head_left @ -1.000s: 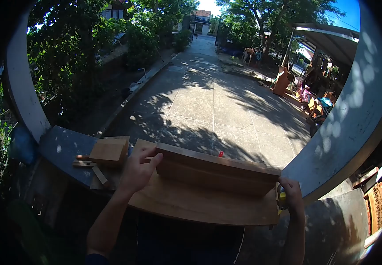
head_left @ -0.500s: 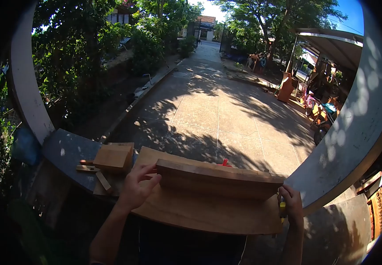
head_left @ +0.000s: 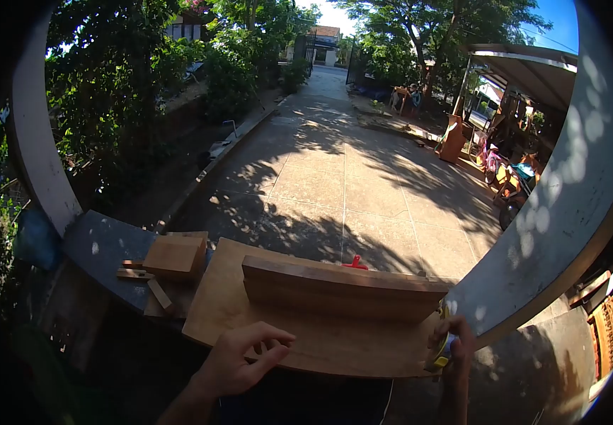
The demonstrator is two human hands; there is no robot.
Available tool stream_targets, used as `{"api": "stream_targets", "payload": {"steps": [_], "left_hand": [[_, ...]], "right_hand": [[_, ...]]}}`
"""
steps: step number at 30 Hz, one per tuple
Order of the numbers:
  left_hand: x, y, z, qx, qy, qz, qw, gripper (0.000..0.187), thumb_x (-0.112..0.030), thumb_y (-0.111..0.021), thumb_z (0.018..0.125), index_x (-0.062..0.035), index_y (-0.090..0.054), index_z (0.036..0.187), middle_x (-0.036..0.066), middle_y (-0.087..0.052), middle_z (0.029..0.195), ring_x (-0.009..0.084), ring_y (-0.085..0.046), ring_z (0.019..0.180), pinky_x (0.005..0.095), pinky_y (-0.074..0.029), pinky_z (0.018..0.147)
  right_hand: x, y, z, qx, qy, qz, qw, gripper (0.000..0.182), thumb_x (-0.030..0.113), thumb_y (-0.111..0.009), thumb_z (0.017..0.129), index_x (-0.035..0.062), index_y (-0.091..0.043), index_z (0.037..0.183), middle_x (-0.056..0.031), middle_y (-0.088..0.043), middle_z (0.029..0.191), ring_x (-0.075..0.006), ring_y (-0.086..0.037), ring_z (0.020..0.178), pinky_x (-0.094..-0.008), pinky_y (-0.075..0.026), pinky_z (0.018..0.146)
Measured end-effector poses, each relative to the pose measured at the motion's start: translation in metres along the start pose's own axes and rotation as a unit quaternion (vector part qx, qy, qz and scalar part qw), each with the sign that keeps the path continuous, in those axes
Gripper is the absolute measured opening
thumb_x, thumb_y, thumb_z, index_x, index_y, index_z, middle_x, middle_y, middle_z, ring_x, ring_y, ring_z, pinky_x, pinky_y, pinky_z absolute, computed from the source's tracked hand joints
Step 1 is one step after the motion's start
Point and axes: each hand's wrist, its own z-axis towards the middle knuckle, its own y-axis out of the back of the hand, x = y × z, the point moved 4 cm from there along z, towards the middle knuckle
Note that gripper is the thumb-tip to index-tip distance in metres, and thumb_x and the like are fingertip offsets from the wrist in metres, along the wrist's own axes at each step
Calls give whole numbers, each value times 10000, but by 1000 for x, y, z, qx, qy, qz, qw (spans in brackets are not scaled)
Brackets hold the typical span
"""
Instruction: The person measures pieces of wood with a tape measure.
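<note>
Left hand [head_left: 239, 361] hovers loosely curled and empty over the flat board [head_left: 299, 340], right hand [head_left: 455, 343] grips a yellow tool [head_left: 442, 350] — best steady that upright plank [head_left: 335, 287] first.

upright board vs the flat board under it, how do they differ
The upright board stands on its long edge; the flat board lies face up beneath it. The upright board is narrower and looks darker, in shadow; the flat board is wider and extends toward the left hand. Both are brown wood.

Upright plank [head_left: 342, 287] standing on flat board [head_left: 321, 340], beyond both hands. Wood block [head_left: 174, 256] sitting left of left hand [head_left: 239, 365]; right hand [head_left: 454, 347] at board's right end.
</note>
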Motion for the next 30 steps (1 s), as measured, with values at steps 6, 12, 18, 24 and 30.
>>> {"api": "stream_targets", "payload": {"steps": [6,12,18,24,30], "left_hand": [[4,-103,10,97,10,-219,971,365,-117,-687,965,-74,-646,1325,66,-709,1186,150,-671,1077,306,-547,902],[11,-76,13,-3,-12,-161,987,374,-130,-736,930,-32,-654,1282,96,-717,1156,157,-687,1057,287,-552,908],[32,-76,15,14,51,-237,970,295,-115,-770,905,-26,-678,1170,59,-713,1083,99,-663,1009,255,-542,867],[39,-68,17,7,9,-255,967,209,-101,-782,899,-41,-640,1040,-3,-647,993,59,-620,916,235,-517,834],[55,13,28,-177,-18,-243,954,194,4,-739,897,-53,-623,1041,-20,-624,976,36,-577,821,208,-470,730]], "right_hand": [[0,-107,-23,142,199,-72,967,587,303,-783,826,61,-367,1162,-176,-431,1187,-260,-536,1060,-385,-482,901],[-12,-131,-25,120,171,25,978,582,222,-797,858,69,-345,1191,-198,-455,1231,-269,-571,1076,-412,-497,930],[-28,-121,-29,156,80,-6,984,569,225,-803,850,71,-364,1178,-184,-499,1173,-257,-578,1051,-376,-507,912],[-7,-102,-23,135,213,-141,957,632,164,-887,729,74,-426,1152,-180,-511,1153,-263,-576,1059,-383,-510,900],[-6,-17,5,-51,270,-267,924,666,112,-867,671,66,-463,1198,-174,-502,1231,-273,-558,1127,-380,-503,962]]}}
